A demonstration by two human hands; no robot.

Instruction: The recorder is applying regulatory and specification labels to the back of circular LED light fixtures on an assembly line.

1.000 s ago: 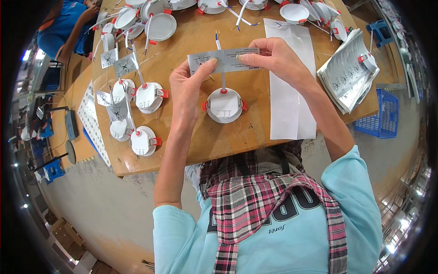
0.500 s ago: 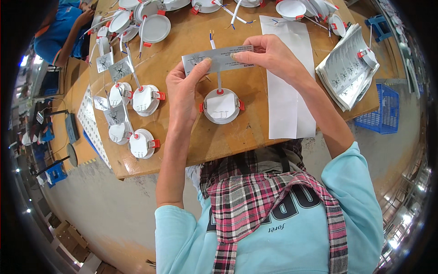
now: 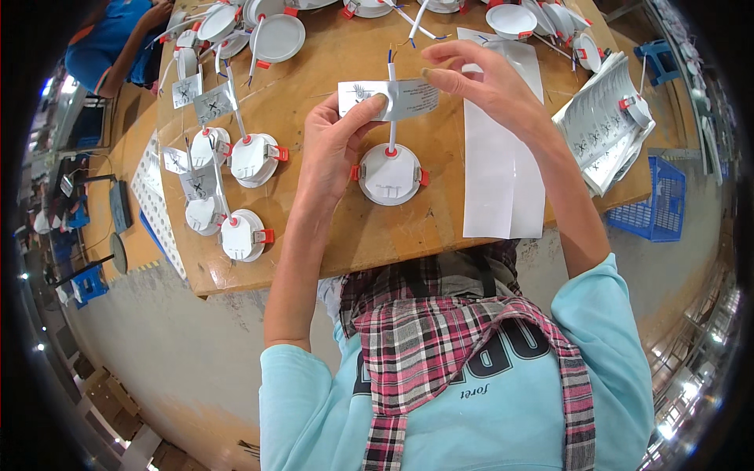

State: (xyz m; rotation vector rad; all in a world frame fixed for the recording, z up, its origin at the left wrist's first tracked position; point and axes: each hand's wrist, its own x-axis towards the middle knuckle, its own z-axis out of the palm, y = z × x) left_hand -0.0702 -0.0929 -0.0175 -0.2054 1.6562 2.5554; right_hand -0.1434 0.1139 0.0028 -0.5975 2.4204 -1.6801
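A worker's left hand (image 3: 334,137) pinches a silver label (image 3: 410,100), thumb on its face, at a wooden table (image 3: 444,208). The label lies across the front of a white cord (image 3: 393,135) rising from a round lamp (image 3: 389,184), which rests in front of the worker. The right hand (image 3: 491,86) is spread, thumb and fingers parted, just beside the label's free end; whether the thumb touches it, the view does not settle. Good handling here probably means keeping the thumb steady over the cord, the label square to it and its edges even, and pressing outward from the cord to avoid creases. Lamps with tagged cords (image 3: 219,187) stand at left.
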